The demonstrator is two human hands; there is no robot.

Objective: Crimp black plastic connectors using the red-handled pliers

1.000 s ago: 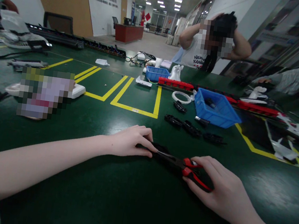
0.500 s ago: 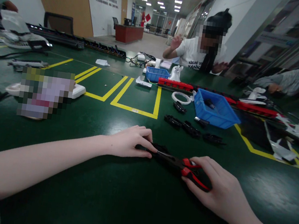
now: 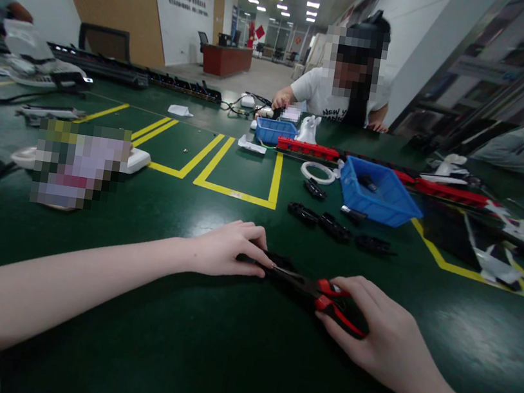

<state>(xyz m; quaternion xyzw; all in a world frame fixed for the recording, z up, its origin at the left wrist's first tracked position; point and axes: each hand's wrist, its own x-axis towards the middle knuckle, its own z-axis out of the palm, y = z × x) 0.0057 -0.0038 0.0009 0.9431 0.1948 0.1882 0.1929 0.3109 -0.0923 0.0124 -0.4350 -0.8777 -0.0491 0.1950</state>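
Note:
My right hand (image 3: 376, 339) is wrapped round the red-and-black handles of a pair of pliers (image 3: 321, 296) low over the green table (image 3: 201, 350). The pliers' dark jaws point left and meet a small black plastic part (image 3: 277, 262). My left hand (image 3: 228, 248) lies on that part with its fingers closed, pinning it to the table. Both forearms rest on the tabletop.
Beyond my hands lie several black plastic parts (image 3: 336, 226), a blue bin (image 3: 377, 193), a white ring (image 3: 318, 171), a smaller blue bin (image 3: 274, 130) and red strips (image 3: 308, 147). Yellow lines (image 3: 236, 191) mark the table. A person (image 3: 341, 84) sits across; white scraps (image 3: 496, 262) lie right.
My hands and the pliers have barely moved. The person across the table has lowered both arms from the head down to the tabletop.

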